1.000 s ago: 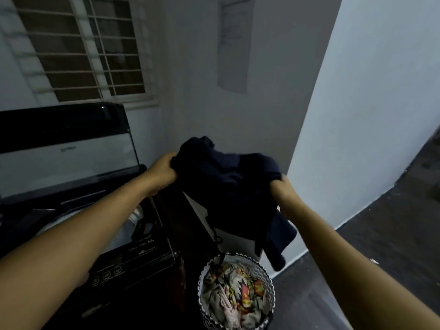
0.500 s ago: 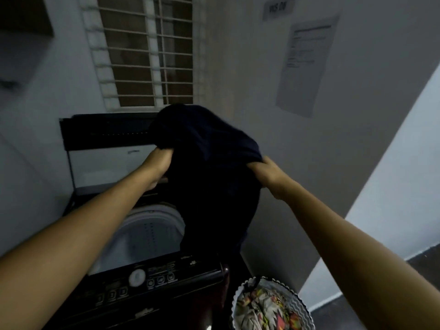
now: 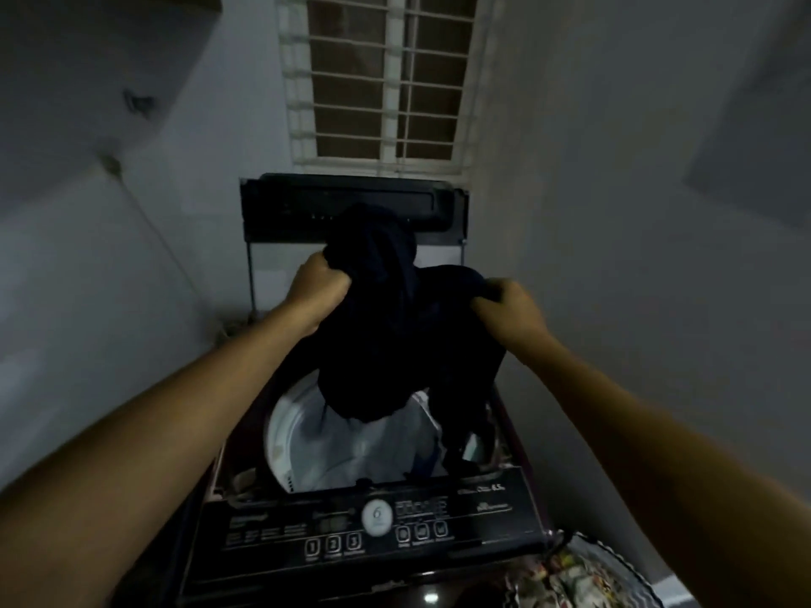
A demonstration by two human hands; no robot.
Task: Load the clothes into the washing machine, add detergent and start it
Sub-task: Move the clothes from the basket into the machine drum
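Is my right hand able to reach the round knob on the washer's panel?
Probably not yet: the right hand grips the dark garment over the drum; the round knob itself lies uncovered.

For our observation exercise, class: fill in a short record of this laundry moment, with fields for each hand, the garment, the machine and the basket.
Left hand: fingers grip the dark garment at its bunched top
Right hand: fingers grip the garment's other side
Garment position: held over the drum, lower end hanging at its opening
Washing machine: lid raised; pale fabric seems to lie inside
Basket: lower right, holds patterned clothes
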